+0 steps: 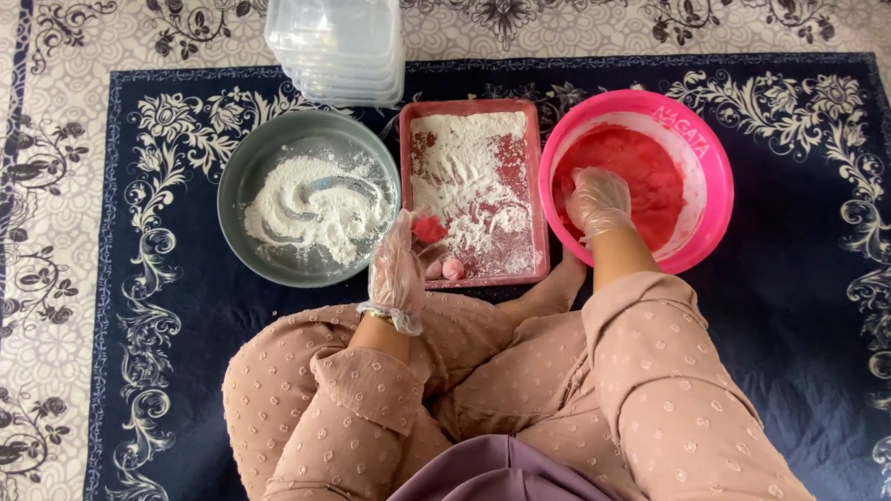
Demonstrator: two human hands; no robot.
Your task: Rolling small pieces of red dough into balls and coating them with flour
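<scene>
Left hand [398, 268], gloved, pinches a small red dough piece [428, 228] between grey flour bowl [238, 189] and floured red tray [535, 176]; right hand [598, 202], gloved, fingers curled, presses into red dough [653, 176] inside pink basin [715, 184].

I see the grey bowl [308, 196], red tray [475, 191] and pink bowl [639, 180] packed rim to rim — no lane between them. The stack of clear containers [337, 43] blocks the far side. Bare carpet [818, 294] lies open right and left — my knees close off the near edge.
</scene>
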